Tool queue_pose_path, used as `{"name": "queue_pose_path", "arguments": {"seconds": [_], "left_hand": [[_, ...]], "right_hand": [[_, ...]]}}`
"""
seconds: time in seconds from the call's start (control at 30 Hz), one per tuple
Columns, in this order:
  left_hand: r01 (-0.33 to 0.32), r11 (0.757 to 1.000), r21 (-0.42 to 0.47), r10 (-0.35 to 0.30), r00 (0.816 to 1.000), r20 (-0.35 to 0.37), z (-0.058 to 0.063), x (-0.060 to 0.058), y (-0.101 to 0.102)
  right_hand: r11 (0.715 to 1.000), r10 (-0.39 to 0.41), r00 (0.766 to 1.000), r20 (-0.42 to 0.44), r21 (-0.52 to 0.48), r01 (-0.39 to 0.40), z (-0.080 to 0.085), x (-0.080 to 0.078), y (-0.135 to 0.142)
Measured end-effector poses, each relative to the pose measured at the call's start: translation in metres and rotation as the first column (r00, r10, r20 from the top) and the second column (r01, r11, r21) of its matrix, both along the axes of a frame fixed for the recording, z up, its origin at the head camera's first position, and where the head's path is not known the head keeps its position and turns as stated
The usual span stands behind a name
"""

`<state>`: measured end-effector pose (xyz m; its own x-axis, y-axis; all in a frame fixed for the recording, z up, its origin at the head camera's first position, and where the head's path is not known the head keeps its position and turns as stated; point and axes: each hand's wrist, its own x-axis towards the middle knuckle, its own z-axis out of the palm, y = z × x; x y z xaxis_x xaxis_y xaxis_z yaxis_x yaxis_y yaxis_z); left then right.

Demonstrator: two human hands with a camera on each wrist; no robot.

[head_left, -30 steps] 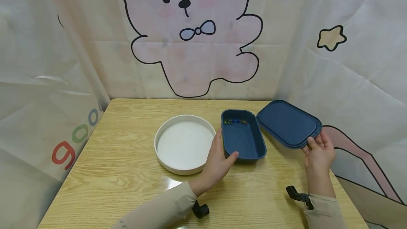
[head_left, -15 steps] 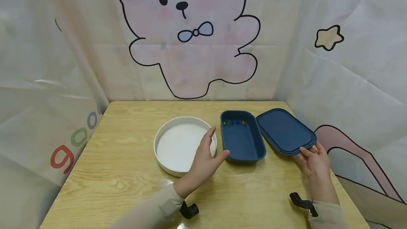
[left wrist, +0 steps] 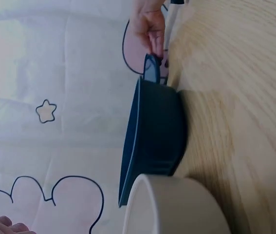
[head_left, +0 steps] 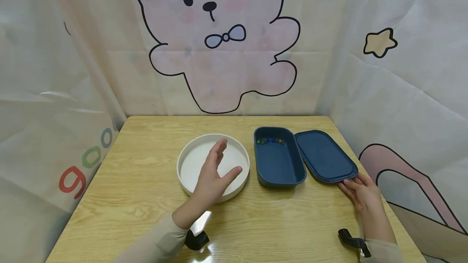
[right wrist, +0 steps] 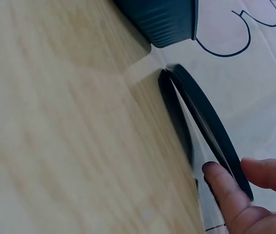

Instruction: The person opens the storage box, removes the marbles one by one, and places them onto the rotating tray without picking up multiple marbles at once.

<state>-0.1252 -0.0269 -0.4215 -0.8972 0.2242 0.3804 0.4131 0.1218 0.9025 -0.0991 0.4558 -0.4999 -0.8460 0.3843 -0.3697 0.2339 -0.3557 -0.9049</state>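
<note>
My right hand (head_left: 363, 194) pinches the near right corner of a dark blue lid (head_left: 325, 155) between thumb and fingers. In the right wrist view the lid (right wrist: 208, 122) is tilted, its far end low at the table and the held end raised. Left of it stands the matching blue container (head_left: 280, 161), uncovered, with several small coloured marbles (head_left: 269, 140) in a row along its far end. My left hand (head_left: 212, 177) hovers over the round white dish (head_left: 190, 161) with fingers extended and thumb spread, holding nothing.
The wooden table (head_left: 146, 198) meets a printed curtain (head_left: 219, 72) at the back, with more curtain at both sides. Black camera mounts (head_left: 196, 240) sit at both wrists. The dish stands a little left of the container.
My left hand has left the container's side and moved left over the white dish. My right hand has brought the lid down towards the table, right of the container.
</note>
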Motion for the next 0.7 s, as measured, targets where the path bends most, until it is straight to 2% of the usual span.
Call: {"name": "queue_pose_path", "arguments": {"seconds": [0.27, 0.43, 0.53, 0.7], "left_hand": [[-0.023, 0.999, -0.022, 0.023, 1.0, 0.002, 0.004, 0.0, -0.027], [-0.035, 0.999, -0.032, 0.036, 0.999, 0.012, 0.0, 0.0, -0.044], [-0.039, 0.998, -0.044, 0.04, 0.999, 0.023, -0.003, 0.002, -0.054], [-0.037, 0.998, -0.051, 0.038, 0.999, 0.035, -0.005, 0.005, -0.072]], "right_hand": [[1.0, -0.025, 0.999, 0.044, -0.013, 0.025, 0.006, 0.007, 0.0], [0.996, 0.014, 0.995, 0.094, 0.09, -0.022, 0.015, 0.005, -0.002], [0.976, 0.036, 0.991, 0.131, 0.211, -0.063, 0.017, 0.004, -0.004], [0.908, 0.082, 0.965, 0.247, 0.38, -0.174, 0.021, 0.011, -0.002]]}}
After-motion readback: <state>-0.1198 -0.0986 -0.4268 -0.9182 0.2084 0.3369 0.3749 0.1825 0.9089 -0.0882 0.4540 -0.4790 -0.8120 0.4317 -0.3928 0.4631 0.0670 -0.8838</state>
